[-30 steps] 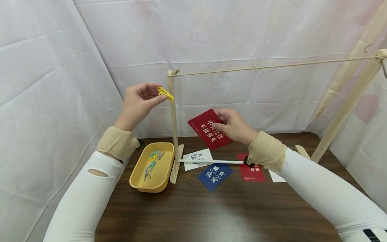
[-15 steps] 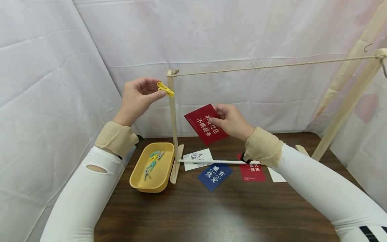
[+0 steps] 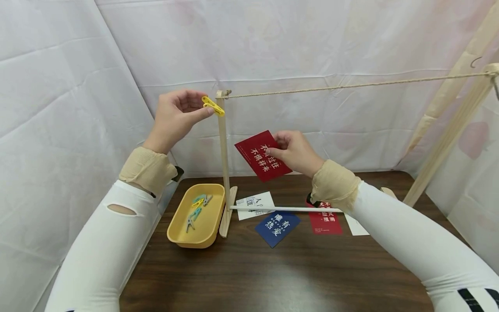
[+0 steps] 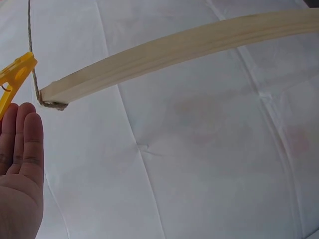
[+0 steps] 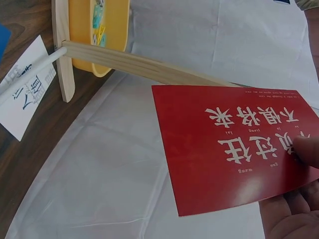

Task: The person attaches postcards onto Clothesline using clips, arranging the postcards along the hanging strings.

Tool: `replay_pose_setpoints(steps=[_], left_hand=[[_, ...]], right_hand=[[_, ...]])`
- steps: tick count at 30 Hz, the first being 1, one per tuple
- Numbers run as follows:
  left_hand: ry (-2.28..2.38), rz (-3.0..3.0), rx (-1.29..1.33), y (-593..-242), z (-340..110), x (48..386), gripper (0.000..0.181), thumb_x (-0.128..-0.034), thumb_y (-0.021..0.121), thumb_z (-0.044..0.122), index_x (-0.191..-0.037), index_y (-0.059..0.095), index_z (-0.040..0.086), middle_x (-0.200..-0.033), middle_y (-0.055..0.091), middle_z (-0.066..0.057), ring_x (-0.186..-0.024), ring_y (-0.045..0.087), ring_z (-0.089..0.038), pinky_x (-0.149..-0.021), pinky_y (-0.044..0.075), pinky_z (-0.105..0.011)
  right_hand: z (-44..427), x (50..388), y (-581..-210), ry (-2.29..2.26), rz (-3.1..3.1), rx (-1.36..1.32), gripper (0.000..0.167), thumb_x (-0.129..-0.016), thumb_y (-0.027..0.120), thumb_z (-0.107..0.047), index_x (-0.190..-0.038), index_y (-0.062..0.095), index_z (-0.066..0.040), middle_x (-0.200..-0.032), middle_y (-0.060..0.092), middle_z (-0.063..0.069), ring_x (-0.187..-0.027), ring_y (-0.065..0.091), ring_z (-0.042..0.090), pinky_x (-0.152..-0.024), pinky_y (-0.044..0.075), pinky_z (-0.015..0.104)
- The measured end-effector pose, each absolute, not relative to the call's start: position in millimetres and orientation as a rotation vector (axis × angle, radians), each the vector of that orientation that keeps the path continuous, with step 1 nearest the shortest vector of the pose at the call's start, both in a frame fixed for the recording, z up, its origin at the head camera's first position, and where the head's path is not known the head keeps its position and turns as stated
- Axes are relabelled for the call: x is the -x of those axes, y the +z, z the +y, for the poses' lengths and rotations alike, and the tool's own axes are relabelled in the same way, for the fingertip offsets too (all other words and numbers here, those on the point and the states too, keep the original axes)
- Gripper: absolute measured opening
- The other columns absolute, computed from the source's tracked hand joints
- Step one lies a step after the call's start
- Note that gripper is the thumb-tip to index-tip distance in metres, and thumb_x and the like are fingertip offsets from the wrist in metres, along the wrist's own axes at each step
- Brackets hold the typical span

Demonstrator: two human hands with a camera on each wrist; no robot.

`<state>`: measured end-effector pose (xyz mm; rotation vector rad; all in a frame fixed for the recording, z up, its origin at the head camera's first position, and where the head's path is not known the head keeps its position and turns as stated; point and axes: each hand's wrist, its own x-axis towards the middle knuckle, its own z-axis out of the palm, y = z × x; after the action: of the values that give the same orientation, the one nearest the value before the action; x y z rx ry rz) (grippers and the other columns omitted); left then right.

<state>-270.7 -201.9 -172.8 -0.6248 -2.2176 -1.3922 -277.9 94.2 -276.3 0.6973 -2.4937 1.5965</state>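
Between thumb and fingers, my left hand (image 3: 175, 113) pinches a yellow clothespin (image 3: 213, 106) just left of the wooden post's top. The left wrist view shows that clothespin (image 4: 16, 74) near the string. My right hand (image 3: 298, 151) holds a red card (image 3: 262, 157) with white Chinese characters by its right side, tilted, below the string (image 3: 312, 90). Seen from the right wrist, the card (image 5: 199, 164) has the thumb on its printed face. The string runs from the left post (image 3: 224, 147) to the right post (image 3: 448, 138).
A yellow basin (image 3: 173, 236) with several clothespins stands left of the post. On the brown table (image 3: 234, 277) lie a white card (image 3: 245, 213), a blue card (image 3: 269, 234), another red card (image 3: 326, 225) and a partly hidden white card (image 3: 355, 226). A white rod (image 3: 292, 209) crosses above the cards.
My left hand has risen with the yellow clothespin toward the height of the post's top. The right hand has moved up and left with the red card.
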Motion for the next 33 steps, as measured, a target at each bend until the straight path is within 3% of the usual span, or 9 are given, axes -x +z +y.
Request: replay_pose_setpoints(steps=[8, 18, 33], left_hand=[[-1.35, -2.237, 0.624, -166.3, -199.4, 274.8, 0.027, -0.0922, 0.085, 0.006, -0.118, 0.079, -0.001, -0.094, 0.077, 0.01, -0.085, 0.074, -0.01, -0.083, 0.061, -0.017], [-1.37, -2.233, 0.613, -157.3, -193.1, 277.5, 0.026, -0.0922, 0.084, 0.006, -0.117, 0.078, 0.001, -0.096, 0.077, 0.009, -0.089, 0.073, -0.01, -0.086, 0.06, -0.016], [-1.383, -2.214, 0.654, -146.5, -185.8, 283.9, 0.027, -0.0928, 0.083, 0.006, -0.118, 0.077, 0.0, -0.096, 0.076, 0.008, -0.089, 0.073, -0.012, -0.088, 0.06, -0.017]], right_hand=[[90.8, 281.2, -272.2, 1.552, -2.506, -0.697, 0.021, -0.1, 0.075, -0.002, -0.12, 0.075, 0.005, -0.117, 0.08, 0.024, -0.096, 0.078, 0.033, -0.086, 0.068, 0.046], [85.0, 282.7, -265.5, 1.564, -2.517, -0.689, 0.021, -0.101, 0.076, -0.006, -0.119, 0.076, 0.003, -0.119, 0.08, 0.023, -0.1, 0.078, 0.035, -0.093, 0.066, 0.051], [82.7, 294.8, -255.1, 1.569, -2.474, -0.656, 0.019, -0.1, 0.076, -0.005, -0.117, 0.077, 0.004, -0.114, 0.081, 0.023, -0.098, 0.077, 0.031, -0.09, 0.066, 0.045]])
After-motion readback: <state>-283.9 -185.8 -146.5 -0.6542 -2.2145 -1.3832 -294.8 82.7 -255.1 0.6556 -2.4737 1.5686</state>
